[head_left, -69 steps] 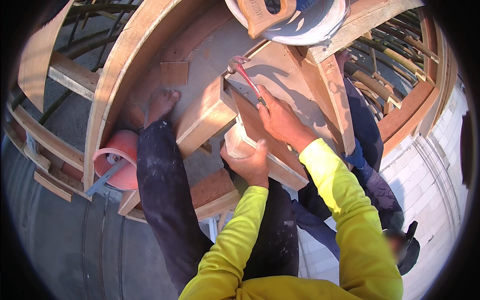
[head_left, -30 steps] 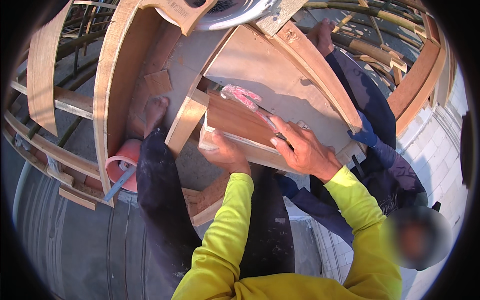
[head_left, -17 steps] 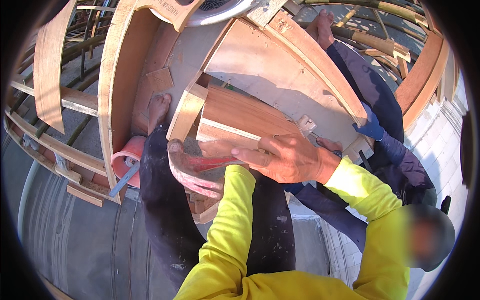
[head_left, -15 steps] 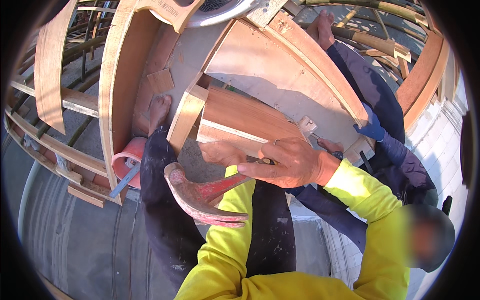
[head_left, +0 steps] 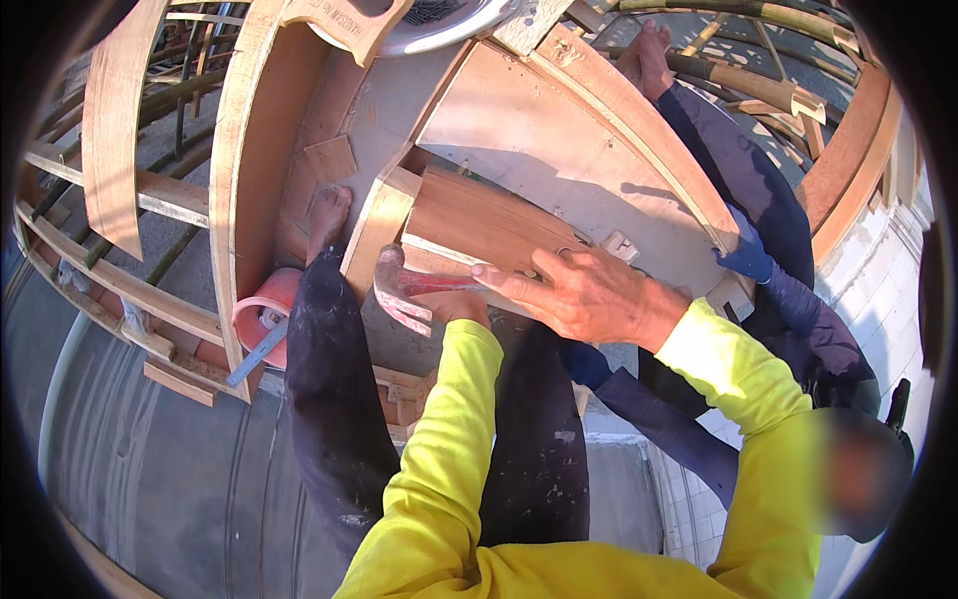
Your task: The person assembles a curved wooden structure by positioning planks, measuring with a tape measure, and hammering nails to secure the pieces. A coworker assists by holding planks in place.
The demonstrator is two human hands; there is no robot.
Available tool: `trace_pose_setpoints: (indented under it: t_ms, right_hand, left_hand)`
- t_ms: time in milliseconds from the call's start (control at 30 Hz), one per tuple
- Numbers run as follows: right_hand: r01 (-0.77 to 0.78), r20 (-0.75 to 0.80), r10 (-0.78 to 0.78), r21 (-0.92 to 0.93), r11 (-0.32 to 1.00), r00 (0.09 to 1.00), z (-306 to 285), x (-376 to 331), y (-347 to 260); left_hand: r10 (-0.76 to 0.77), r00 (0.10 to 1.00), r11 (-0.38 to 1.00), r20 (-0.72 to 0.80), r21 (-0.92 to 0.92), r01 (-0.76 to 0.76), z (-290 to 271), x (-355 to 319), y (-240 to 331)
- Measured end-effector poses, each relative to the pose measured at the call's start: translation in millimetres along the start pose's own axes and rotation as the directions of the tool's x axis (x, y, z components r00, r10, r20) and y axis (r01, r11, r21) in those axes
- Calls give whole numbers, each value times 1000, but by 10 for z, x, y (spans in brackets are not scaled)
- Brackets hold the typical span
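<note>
My right hand [head_left: 604,295] is closed round the handle of a claw hammer [head_left: 439,284] with a worn red and bare-metal head. The hammer lies across the near edge of a brown plywood panel [head_left: 489,215] with a pale cut edge. Below the hammer, my left hand [head_left: 464,307] is close to that edge. Its fingers are hidden by the hammer, so I cannot see what they hold. A pale wooden block [head_left: 381,225] stands at the panel's left end.
On the right, a co-worker's blue-gloved hand [head_left: 746,255] is at the end of a curved wooden rib [head_left: 639,130]. A red bucket [head_left: 267,309] holding a metal blade stands beside my left leg. At the top are a handsaw handle [head_left: 349,25] and a white basin [head_left: 449,38] of nails.
The hammer and my right hand have moved away from my body, bringing the hammer head up beside the panel's near edge. My left hand has shifted slightly right, its fingers now covered.
</note>
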State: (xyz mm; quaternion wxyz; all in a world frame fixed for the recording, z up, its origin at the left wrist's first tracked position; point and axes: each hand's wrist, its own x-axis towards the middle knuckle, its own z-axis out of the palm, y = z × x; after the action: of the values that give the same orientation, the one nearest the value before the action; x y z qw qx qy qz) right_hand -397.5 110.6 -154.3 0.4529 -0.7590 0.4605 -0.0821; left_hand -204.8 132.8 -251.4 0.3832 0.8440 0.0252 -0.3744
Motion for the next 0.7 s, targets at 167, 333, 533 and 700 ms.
trace_pose_setpoints:
  t_ms: [167, 333, 533, 700]
  right_hand:
    - [64, -85, -65, -22, 998, 994, 88, -86, 72]
    - [110, -178, -97, 64, 992, 979, 69, -60, -136]
    - [-56, -6, 55, -76, 996, 998, 57, 6, 22]
    - [-69, -25, 68, -50, 996, 997, 149, -94, 96]
  left_hand:
    - [41, 997, 997, 63, 59, -45, 8, 20, -9]
    - [28, 998, 997, 51, 65, -31, -188, -16, -29]
    - [-33, 999, 989, 21, -142, 35, 112, -19, 151]
    - [68, 981, 998, 183, 4, -70, -64, 66, 52]
